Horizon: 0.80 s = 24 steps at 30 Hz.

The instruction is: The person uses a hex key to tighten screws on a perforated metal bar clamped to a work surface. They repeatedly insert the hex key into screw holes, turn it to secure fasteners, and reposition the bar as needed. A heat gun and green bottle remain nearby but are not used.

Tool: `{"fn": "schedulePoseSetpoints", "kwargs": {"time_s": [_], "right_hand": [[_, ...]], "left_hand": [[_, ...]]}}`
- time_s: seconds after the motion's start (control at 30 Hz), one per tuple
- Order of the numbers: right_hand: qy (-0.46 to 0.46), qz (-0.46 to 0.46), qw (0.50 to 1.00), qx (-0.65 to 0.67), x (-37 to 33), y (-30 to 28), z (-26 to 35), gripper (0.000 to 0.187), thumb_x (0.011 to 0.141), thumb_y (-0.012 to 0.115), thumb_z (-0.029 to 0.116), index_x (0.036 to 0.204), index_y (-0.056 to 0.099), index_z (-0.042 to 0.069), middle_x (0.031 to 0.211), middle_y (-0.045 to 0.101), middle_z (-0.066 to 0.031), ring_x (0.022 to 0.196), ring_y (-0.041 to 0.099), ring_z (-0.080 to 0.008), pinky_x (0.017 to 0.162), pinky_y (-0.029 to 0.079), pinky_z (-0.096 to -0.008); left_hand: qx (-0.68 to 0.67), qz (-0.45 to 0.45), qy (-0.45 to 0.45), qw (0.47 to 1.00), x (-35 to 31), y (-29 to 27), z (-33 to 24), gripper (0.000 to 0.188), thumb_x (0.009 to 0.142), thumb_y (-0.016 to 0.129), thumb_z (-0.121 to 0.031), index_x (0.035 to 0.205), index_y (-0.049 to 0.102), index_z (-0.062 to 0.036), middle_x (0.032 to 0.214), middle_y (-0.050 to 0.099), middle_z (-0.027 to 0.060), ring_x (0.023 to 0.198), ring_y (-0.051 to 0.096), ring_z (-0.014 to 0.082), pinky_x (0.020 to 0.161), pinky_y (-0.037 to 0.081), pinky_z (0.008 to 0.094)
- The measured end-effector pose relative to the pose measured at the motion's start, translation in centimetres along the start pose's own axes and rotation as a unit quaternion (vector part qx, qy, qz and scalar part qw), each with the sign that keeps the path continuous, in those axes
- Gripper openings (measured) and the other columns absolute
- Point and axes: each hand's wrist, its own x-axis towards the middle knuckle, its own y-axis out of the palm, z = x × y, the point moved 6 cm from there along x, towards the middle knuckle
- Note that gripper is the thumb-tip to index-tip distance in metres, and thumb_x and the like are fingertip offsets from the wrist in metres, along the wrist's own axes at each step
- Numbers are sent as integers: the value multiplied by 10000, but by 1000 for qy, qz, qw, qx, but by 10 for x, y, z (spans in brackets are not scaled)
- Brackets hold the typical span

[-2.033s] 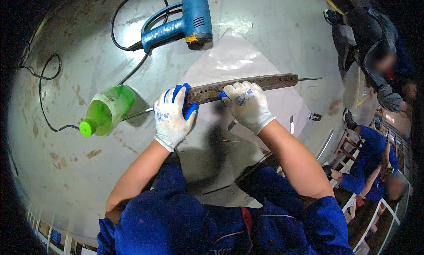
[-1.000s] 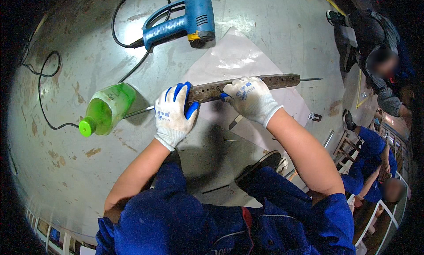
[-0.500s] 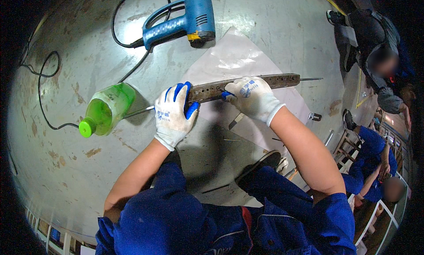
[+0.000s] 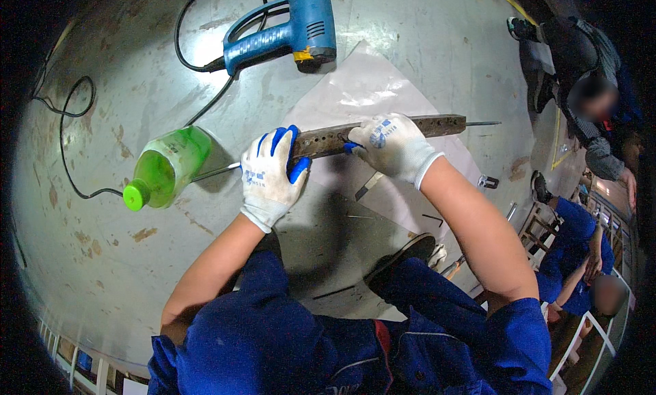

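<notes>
A long brown metal bar (image 4: 437, 126) with a row of holes lies across in front of me, over a white sheet. A thin metal rod (image 4: 484, 124) sticks out past its right end, and a rod (image 4: 219, 172) also shows at the left. My left hand (image 4: 268, 173), in a white glove with blue palm, is closed round the bar's left end. My gloved right hand (image 4: 391, 147) rests over the bar's middle, fingertips pinched together beside the holes. A small dark piece shows at those fingertips, too small to name.
A blue heat gun (image 4: 311, 26) with a black cord lies at the far side. Left of the bar is a green-capped bottle (image 4: 174, 162) with green contents. The white sheet (image 4: 355, 87) lies underneath. A hex key (image 4: 434, 219) is near my right forearm. Two people are at the right.
My right hand and forearm have shifted very slightly, and the hex key by the forearm shows more fully. Both hands keep their places on the bar.
</notes>
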Motion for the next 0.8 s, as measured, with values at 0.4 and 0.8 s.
{"fn": "schedulePoseSetpoints", "kwargs": {"time_s": [0.4, 0.8], "right_hand": [[-55, 142, 982, -108, 25, -16, 0, 224, 976, 563, 280, 1021, 759, 183, 1005, 768, -128, 937, 743, -337, 820, 580, -458], [22, 75, 997, 11, 11, -6, 4, 184, 994, 582, 269, 1059, 702, 145, 921, 746, -153, 857, 734, -361, 762, 586, -472]], "left_hand": [[-3, -2, 1, 1000, 1, 1, -1, 647, 811, 791, -257, 1384, 566, -60, 1336, 596, 189, 1247, 546, 398, 1049, 412, 520], [-73, 4, 100, 992, 54, 20, -38, 303, 742, 777, -129, 1042, 737, -105, 1048, 704, 111, 1041, 633, 364, 924, 481, 486]]}}
